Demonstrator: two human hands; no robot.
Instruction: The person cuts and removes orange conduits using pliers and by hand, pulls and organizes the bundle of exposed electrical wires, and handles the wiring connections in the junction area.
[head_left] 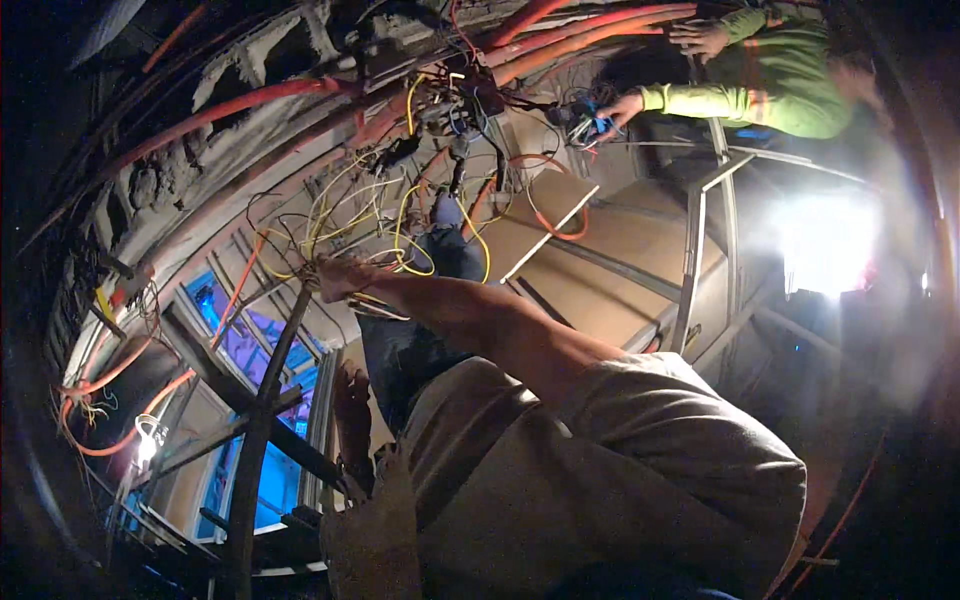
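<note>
From the beige right sleeve my forearm reaches up and left across the view. My right hand (342, 279) is closed where several thin wires (318, 222), yellow and dark, come together. The top of a long dark bar (268, 400) ends right beside these fingers; whether they touch it I cannot tell. Lower down, my left hand (352, 398) is raised in deep shadow next to the blue-lit opening, its fingers too dark to read. Loose yellow cable (403, 225) hangs in loops just right of my right hand.
Orange conduits (590, 38) run along the top. A co-worker in a lime green top (790, 85) holds a bunch of wires (585, 122) at the upper right. A metal frame (693, 250), brown panels (610, 225), a glaring lamp (825, 240) and a blue-lit opening (275, 480) surround me.
</note>
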